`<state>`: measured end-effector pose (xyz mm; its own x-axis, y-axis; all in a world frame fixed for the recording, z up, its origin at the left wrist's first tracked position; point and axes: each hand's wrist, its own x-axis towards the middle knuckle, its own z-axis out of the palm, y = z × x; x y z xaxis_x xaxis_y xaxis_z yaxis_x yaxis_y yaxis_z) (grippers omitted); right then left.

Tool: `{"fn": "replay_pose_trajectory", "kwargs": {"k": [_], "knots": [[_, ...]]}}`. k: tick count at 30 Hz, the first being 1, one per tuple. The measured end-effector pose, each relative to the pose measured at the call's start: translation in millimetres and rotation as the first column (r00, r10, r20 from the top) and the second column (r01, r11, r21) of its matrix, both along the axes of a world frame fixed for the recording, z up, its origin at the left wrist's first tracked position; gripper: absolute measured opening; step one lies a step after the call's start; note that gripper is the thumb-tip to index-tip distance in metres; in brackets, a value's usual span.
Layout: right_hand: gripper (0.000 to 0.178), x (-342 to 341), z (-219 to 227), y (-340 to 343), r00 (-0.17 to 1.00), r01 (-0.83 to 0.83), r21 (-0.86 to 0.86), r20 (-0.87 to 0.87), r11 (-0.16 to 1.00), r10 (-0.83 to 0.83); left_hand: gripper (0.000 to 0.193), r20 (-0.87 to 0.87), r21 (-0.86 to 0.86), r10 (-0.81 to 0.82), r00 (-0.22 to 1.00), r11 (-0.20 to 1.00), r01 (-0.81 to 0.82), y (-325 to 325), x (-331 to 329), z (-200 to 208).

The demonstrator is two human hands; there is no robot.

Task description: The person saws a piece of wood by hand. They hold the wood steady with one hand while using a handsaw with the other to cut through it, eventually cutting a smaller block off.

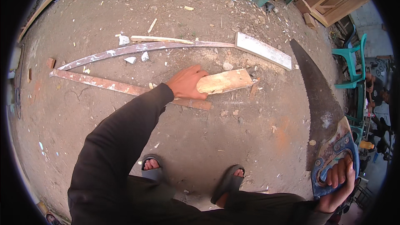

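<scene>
My left hand [188, 82] grips the left end of a short, pale wooden block [225, 81] low over the dirt ground. Beneath that hand passes a long reddish-brown wooden strip [102, 83] with white paint marks; my wrist hides part of it. At the far right, my right hand [339, 180] is closed through the blue, worn handle of a handsaw [318, 96]. The saw's dark blade points away from me, its toothed edge facing left. Nothing touches the blade.
Behind the block, another long strip [125, 50] reaches a white-faced board [263, 51]. A thin pale stick [160, 39] and white chunks [124, 40] lie nearby. Green plastic chairs [352, 60] and a wooden frame [333, 4] stand right. A person [377, 91] is at the right edge.
</scene>
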<state>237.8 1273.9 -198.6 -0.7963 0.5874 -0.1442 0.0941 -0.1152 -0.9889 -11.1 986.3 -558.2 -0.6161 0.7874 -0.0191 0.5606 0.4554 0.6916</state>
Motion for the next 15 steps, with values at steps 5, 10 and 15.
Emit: {"fn": "replay_pose_trajectory", "kwargs": {"k": [5,10,15], "knots": [[0.024,-24,17,4,1.000,0.023,0.077,-0.001,0.997,-0.023,0.074,0.024,0.094,0.109,0.994,0.989,-0.111,23,0,16],[0.027,-28,-2,26,0.999,-0.031,0.172,0.025,0.985,0.027,0.075,0.055,0.049,0.284,0.957,0.957,-0.287,55,-2,4],[0.029,-12,-28,118,0.991,-0.038,-0.002,-0.132,0.999,0.037,0.075,-0.154,0.017,0.245,0.957,0.969,-0.246,142,-43,18]]}}
